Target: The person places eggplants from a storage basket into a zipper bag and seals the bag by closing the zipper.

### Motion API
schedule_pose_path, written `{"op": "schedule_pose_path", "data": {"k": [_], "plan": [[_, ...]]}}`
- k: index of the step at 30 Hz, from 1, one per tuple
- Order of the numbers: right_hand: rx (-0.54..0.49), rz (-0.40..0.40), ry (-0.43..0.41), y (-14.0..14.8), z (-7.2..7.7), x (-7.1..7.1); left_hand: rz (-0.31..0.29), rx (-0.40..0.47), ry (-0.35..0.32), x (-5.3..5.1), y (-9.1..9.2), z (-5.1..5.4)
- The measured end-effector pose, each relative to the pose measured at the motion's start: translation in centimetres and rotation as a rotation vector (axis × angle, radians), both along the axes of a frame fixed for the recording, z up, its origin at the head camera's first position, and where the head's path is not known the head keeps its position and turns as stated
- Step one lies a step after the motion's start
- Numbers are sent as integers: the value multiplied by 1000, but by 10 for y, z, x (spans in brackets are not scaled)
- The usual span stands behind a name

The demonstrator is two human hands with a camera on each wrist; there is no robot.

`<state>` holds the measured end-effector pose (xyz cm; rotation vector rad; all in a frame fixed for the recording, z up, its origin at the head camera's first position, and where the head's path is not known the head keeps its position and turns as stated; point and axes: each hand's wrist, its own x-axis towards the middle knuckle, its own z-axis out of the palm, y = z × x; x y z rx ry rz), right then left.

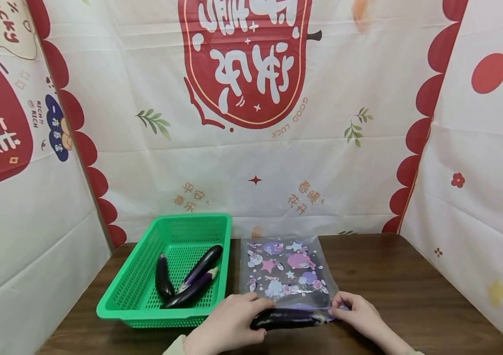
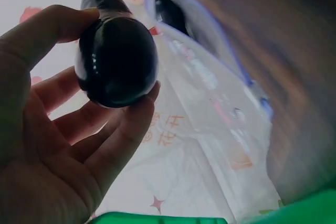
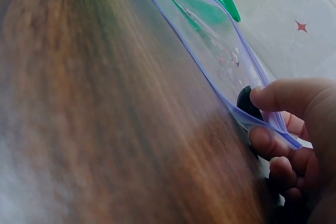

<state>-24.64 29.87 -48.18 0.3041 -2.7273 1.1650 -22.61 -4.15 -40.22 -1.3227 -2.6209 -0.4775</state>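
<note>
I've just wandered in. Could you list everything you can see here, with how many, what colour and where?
table: 1, brown, bottom
printed cloth panels: 3, white with red and other prints, behind the table and on both sides
basket: 1, green, left part of the table
zip bag: 1, clear with purple edging and colourful prints, right of the basket
eggplants: 3 visible, dark purple, in the basket
held eggplant: 1, dark purple, near the bag's opening
rounded object: 1, dark, inside the bag, probably another eggplant
sleeves: 2, pale, bottom edge
left hand: 1, bare, gripping the held eggplant
right hand: 1, bare, pinching the bag's edge
</note>
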Motion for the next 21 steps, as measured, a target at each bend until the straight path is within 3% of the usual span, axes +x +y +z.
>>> {"op": "schedule_pose_path", "data": {"k": [4,9,21], "plan": [[-8,5,-16,-2,-1,0,27,-9,1,-1,7,4],[-21,27,-64,-1,-3,4,12,-33,4,2,13,2],[-2,11,-24,2,3,-3,27,-73,-16,-2,15,-3]]}}
